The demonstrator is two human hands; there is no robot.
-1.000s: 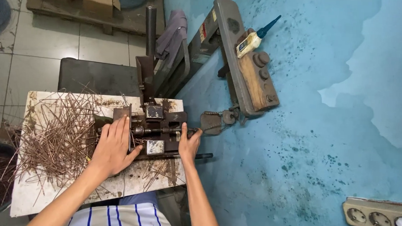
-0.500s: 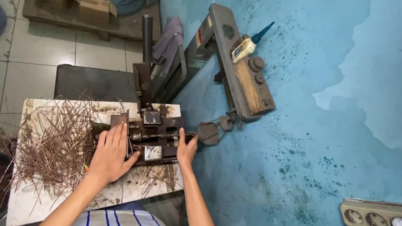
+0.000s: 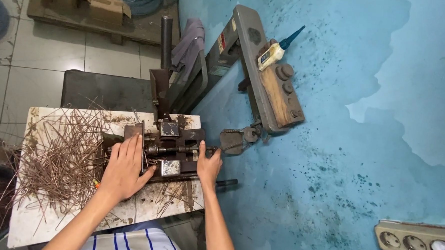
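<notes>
Head view, single frame. Your left hand (image 3: 124,168) lies flat, palm down, on the left half of the small rusty metal jig (image 3: 165,150) that sits at the right edge of the white worktop (image 3: 28,221). Fingers are extended and together, reaching up over the jig's left block; the thumb is spread to the right, toward a small grey square plate on the jig's front. Grip of the left hand: released, pressing rather than grasping, nothing enclosed that shows.

Your right hand (image 3: 208,165) is at the jig's right end. Its fingers point up along the end of the horizontal rod (image 3: 181,149) that runs through the jig, and the thumb sits against the side. Whether this grip is clenched on the rod end or only resting there, you cannot tell: the palm side is hidden.

Pile of thin brown bent wire pieces (image 3: 63,153) covers the left and middle of the worktop, touching the jig's left side, just beside your left hand. A few loose pieces lie in front of the jig.

Behind the jig a dark upright post (image 3: 166,37) rises, with a grey cloth (image 3: 188,43) draped near it. To the right, a long grey lever arm (image 3: 255,66) runs diagonally, carrying a wooden block (image 3: 279,95) and a small yellow bottle with a blue nozzle (image 3: 275,50).

Background: tiled floor (image 3: 35,52), a cardboard box (image 3: 105,7) at top left, blue stained surface (image 3: 361,146) on the right, a beige socket strip (image 3: 417,241) at lower right.
</notes>
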